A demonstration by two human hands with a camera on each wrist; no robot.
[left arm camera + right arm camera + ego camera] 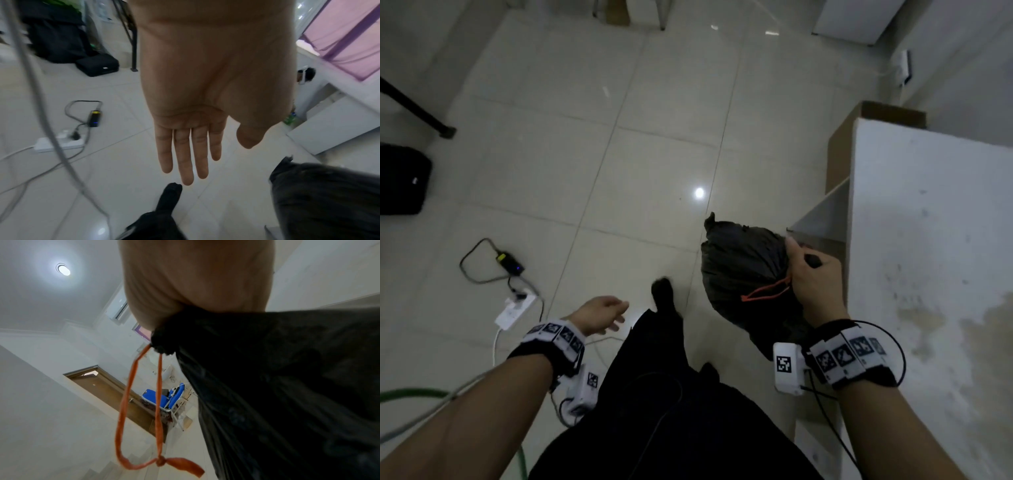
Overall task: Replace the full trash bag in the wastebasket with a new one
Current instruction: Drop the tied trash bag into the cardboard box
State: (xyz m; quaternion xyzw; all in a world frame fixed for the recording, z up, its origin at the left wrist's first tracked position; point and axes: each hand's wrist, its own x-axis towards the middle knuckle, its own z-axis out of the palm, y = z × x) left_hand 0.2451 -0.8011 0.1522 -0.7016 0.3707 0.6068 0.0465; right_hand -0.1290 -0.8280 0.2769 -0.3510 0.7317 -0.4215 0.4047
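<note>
A full black trash bag [743, 274] hangs off the floor at my right side, beside a white counter. My right hand [813, 274] grips its gathered neck; in the right wrist view the bunched plastic [170, 335] sits in my fist. A knotted orange drawstring loop [139, 410] dangles from the neck, also seen in the head view as an orange drawstring [767, 291]. My left hand [602, 313] hangs free at my left side, holding nothing; its fingers [185, 154] are straight over the tiled floor. The bag's side [329, 199] shows at the lower right. No wastebasket is in view.
A white counter [928, 257] with a cardboard box [876, 116] behind it stands on the right. On the floor at left lie a power strip [513, 310], a charger [510, 262] with cables, and a black case [400, 178]. My dark-socked foot [664, 291] steps forward.
</note>
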